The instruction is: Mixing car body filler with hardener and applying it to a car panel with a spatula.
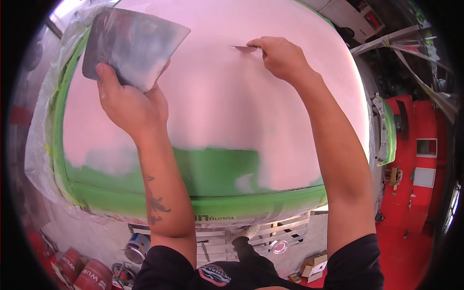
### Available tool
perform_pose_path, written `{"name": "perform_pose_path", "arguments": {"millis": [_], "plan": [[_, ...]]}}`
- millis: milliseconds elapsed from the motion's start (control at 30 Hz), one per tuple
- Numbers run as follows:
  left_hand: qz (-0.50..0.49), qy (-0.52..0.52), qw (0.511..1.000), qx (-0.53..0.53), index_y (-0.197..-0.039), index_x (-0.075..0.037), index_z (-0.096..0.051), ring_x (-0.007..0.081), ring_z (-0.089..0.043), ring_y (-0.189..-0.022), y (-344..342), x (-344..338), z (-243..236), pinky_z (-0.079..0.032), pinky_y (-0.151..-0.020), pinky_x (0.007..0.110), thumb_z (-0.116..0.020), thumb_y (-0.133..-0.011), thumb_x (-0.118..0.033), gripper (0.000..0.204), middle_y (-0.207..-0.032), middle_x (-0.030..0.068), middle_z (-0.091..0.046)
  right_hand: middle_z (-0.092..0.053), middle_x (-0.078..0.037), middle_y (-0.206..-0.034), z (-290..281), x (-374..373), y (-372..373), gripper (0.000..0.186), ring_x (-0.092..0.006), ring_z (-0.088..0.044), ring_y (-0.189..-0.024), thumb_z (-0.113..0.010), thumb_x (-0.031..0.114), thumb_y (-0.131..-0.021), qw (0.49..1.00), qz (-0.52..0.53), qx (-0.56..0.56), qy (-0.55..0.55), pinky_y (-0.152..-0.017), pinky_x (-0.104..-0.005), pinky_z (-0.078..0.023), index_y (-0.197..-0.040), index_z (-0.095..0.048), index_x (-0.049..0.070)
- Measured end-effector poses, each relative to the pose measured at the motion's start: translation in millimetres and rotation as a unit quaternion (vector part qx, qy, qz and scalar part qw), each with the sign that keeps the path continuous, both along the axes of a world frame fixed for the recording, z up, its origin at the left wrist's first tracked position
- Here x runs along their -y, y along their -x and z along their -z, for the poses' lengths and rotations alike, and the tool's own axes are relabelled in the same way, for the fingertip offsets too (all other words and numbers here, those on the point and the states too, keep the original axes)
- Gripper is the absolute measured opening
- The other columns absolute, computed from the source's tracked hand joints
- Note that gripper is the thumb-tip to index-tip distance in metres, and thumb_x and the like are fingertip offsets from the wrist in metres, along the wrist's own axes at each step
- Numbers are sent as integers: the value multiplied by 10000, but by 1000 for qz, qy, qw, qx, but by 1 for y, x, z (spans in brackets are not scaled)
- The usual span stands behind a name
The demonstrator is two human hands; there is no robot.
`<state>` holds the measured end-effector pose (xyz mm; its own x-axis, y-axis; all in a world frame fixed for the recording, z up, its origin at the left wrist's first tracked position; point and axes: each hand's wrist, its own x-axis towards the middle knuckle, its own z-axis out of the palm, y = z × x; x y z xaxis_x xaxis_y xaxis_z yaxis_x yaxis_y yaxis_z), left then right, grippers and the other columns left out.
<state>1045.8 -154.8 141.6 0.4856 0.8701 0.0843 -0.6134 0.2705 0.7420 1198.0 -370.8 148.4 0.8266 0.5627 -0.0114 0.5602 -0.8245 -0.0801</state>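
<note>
Below me lies a large panel (pixel 217 166), green along its near edge. A smooth pale pink coat of filler (pixel 217 106) covers most of it. My left hand (pixel 130 104) holds up a flat grey metal plate (pixel 135 43) over the panel's far left, thumb on its face and fingers partly hidden behind it. Smears mark the plate. Over the pink area right of centre, my right hand (pixel 285 58) pinches a thin spreader blade (pixel 245 49), seen nearly edge-on. Whether the blade touches the surface I cannot tell.
Clear plastic sheeting (pixel 41 150) hangs along the panel's left edge. Below the near edge are a slatted white platform (pixel 290 232), a can (pixel 137 246), red drums (pixel 92 274) and a cardboard box (pixel 313 267). A green-edged part (pixel 388 133) stands right, by a red floor (pixel 403 237).
</note>
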Motion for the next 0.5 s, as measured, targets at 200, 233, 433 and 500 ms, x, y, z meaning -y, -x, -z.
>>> {"name": "perform_pose_path", "arguments": {"millis": [200, 233, 433, 500], "plan": [[27, 37, 999, -3, -1429, 62, -439, 328, -655, -1120, -1, -7, 2, -619, -804, 502, -395, -1123, -306, 481, -1377, 171, -558, -741, -17, -1142, 15, 22, 46, 434, -283, -667, -1025, -499, -37, -867, 995, -93, 43, -9, -851, -426, -549, -1173, -737, 158], [31, 45, 999, -5, -1427, 60, -442, 325, -658, -1116, -1, -7, 3, -618, -802, 497, -398, -1123, -308, 480, -1373, 167, -565, -743, -11, -1135, 14, 30, 56, 424, -283, -667, -1014, -509, -34, -863, 994, -97, 41, -7, -845, -427, -549, -1165, -740, 155], [35, 88, 995, -14, -1406, 53, -469, 304, -678, -1060, 1, -8, 7, -614, -807, 470, -407, -1125, -308, 461, -1335, 160, -597, -743, -26, -1110, -3, 24, 10, 409, -280, -668, -1014, -508, -36, -869, 996, -62, 56, -18, -841, -427, -549, -1143, -751, 148], [28, 94, 995, -9, -1402, 51, -474, 302, -682, -1047, 2, -11, 7, -615, -804, 463, -401, -1127, -303, 455, -1323, 158, -605, -742, -31, -1116, 0, 5, -13, 419, -281, -667, -1019, -496, -38, -872, 998, -38, 50, 3, -848, -426, -551, -1148, -751, 149]]}}
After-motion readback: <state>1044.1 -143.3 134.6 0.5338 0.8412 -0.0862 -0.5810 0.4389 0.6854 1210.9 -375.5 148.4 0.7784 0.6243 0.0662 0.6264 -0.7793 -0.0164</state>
